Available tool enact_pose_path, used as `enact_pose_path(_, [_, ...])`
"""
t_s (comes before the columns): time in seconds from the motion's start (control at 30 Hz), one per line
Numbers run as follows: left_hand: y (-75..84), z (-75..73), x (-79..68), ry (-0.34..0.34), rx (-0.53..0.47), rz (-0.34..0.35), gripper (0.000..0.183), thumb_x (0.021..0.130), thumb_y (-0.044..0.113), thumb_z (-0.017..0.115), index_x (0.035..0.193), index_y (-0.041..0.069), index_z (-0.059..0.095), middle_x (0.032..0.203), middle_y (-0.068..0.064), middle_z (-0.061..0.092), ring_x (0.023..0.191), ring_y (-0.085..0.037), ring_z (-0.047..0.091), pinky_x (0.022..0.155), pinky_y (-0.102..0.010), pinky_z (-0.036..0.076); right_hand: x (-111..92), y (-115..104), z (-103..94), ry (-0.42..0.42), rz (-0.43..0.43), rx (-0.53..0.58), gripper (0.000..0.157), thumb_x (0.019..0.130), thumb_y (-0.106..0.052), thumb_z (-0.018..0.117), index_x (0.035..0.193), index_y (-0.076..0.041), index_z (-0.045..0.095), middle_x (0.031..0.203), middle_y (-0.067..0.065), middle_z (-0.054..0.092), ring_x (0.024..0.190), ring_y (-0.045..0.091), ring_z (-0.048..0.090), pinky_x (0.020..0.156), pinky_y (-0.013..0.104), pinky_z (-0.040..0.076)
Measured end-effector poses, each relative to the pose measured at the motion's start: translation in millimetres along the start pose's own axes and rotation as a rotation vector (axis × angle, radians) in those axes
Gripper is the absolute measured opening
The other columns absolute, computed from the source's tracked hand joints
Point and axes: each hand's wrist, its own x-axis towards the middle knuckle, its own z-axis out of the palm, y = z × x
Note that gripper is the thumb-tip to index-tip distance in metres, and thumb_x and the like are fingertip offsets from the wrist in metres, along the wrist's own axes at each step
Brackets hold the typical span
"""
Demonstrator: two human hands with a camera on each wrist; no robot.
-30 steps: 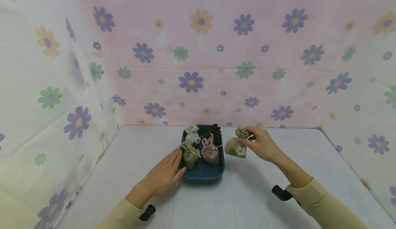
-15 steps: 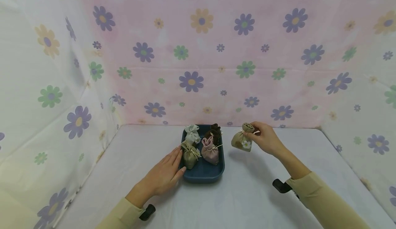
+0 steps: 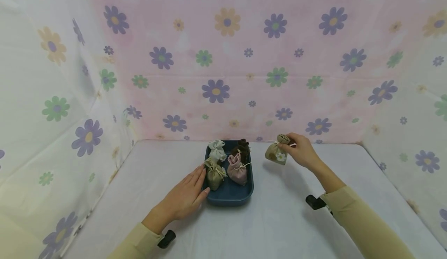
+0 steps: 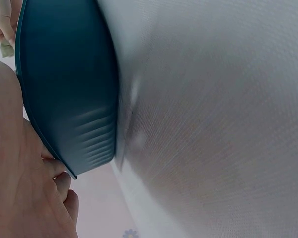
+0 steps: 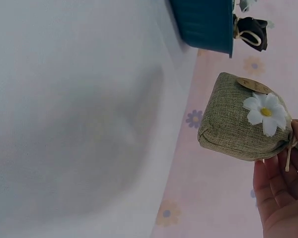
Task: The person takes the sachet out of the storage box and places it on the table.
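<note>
My right hand [image 3: 301, 150] pinches a green drawstring pouch [image 3: 276, 152] by its tied neck, raised over the table to the right of the tray. In the right wrist view, the pouch [image 5: 243, 119] carries a white fabric daisy and a small tan oval tag. My left hand [image 3: 185, 195] lies with extended fingers along the left rim of the dark blue tray [image 3: 228, 201]. Inside the tray stand an olive pouch [image 3: 214, 177], a pale grey pouch [image 3: 217, 152], a pink pouch [image 3: 237, 172] and a dark brown pouch [image 3: 241, 148], partly hidden behind the pink one.
A white cloth covers the table [image 3: 279, 228]. Behind it hangs a pink flowered backdrop [image 3: 237, 65], and flowered white sheets stand at both sides. The tray sits near the table's back edge, with its ribbed outer wall [image 4: 97, 134] showing in the left wrist view.
My right hand has carried the green pouch right, up and away from the tray's right side. The left hand and the pouches in the tray have stayed in place.
</note>
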Motion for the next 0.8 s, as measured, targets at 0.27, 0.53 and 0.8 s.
enact_pose_path(0.27, [0.1,-1.3,0.1,-0.016,0.002,-0.002,0.075,0.111,0.051,0.023,0.161,-0.005,0.016,0.17,-0.019,0.01,0.157,-0.032,0.013,0.125,-0.047,0.022,5,14,0.2,0.02,0.032,-0.007,0.03,0.1,-0.013,0.068,0.119,0.009,0.065,0.105,0.023,0.07,0.099,0.036,0.066,0.076,0.037,0.055])
enact_pose_path(0.53, [0.5,-2.7,0.4,-0.034,-0.008,0.0,0.075,0.111,0.05,0.022,0.16,-0.006,0.016,0.17,-0.02,0.009,0.157,-0.033,0.013,0.125,-0.048,0.021,10,36,-4.8,0.058,0.09,-0.044,0.036,0.103,-0.016,0.063,0.127,0.01,0.06,0.113,0.028,0.067,0.103,0.039,0.063,0.078,0.039,0.054])
enact_pose_path(0.8, [0.6,-1.3,0.1,-0.02,-0.005,-0.008,0.074,0.111,0.05,0.023,0.161,-0.005,0.018,0.17,-0.019,0.011,0.157,-0.031,0.014,0.125,-0.047,0.021,17,49,-5.8,0.105,0.128,-0.05,0.037,0.103,-0.014,0.062,0.129,0.012,0.058,0.115,0.03,0.065,0.103,0.04,0.062,0.076,0.036,0.052])
